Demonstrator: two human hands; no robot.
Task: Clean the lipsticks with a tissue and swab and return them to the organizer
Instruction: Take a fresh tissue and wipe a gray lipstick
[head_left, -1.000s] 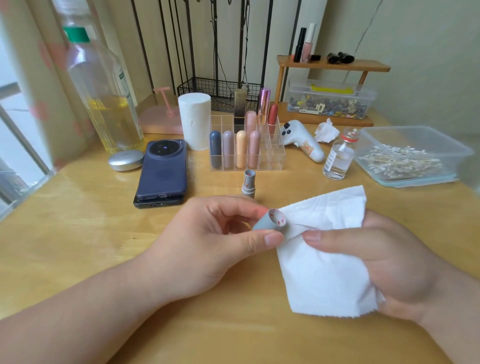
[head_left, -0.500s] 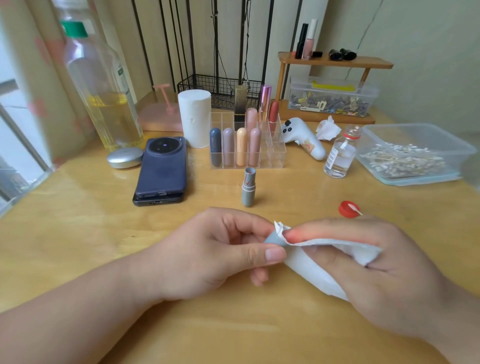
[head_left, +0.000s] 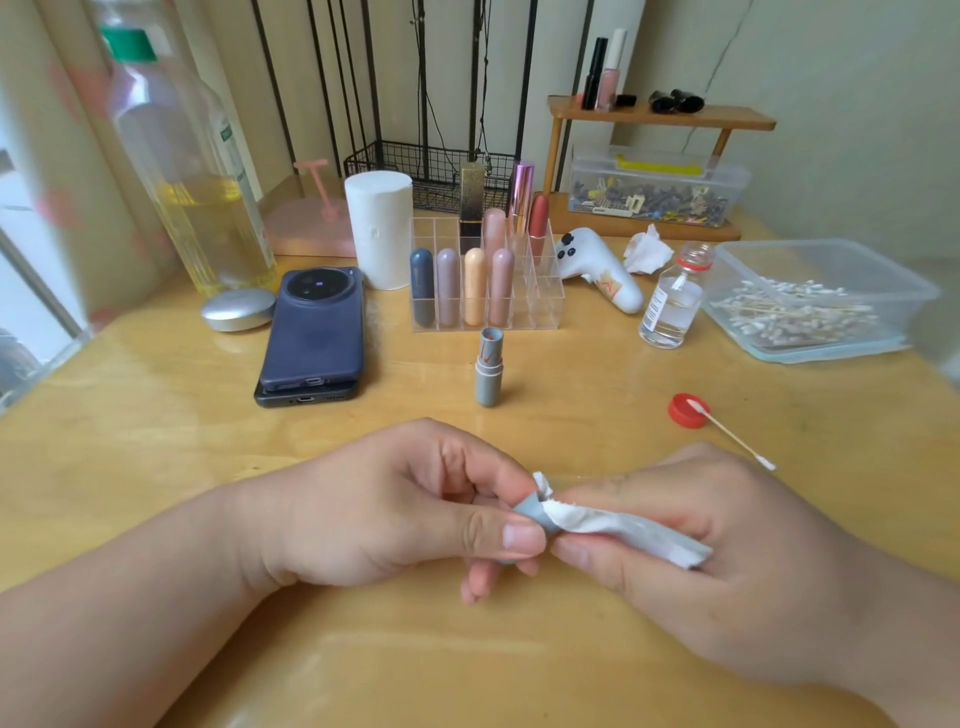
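Left hand (head_left: 395, 509): curled low over the front of the bench (head_left: 156, 426), thumb and fingertips pinching a small grey cap (head_left: 531, 512) just above the wood.
Right hand (head_left: 727, 561): closed round a white tissue (head_left: 618, 527), thumb and forefinger nipping it tight against the cap's mouth.
Tissue: twisted into a wad, with one corner poking up at the cap's rim. How deep it reaches inside cannot be told.
Step in hand: by the look of it, wiping out the rim and inside of the cap.
Doing it well: the left hand needs a firm hold low on the cap so it does not slip. The right should turn the tissue rather than drag it, then shift to a fresh patch so colour is not smeared back. The thin paper may tear if forced into the narrow mouth.
Lipstick body (head_left: 489, 366): upright and uncapped mid-bench, just in front of the organizer (head_left: 545, 312), with red streaks on its upper section. A careless wrist could topple it.
Swab (head_left: 737, 441): lies to the right, one tip resting in a red bottle cap (head_left: 684, 413), handy for corners the tissue may miss.
Organizer: clear and compartmented, with four rounded lipsticks (head_left: 460, 291) in the front row. The cells to their right look free for the return.
Beyond: an open bottle of clear liquid (head_left: 672, 306) and a tub (head_left: 831, 260) of swabs at right, a phone (head_left: 314, 327) at left.
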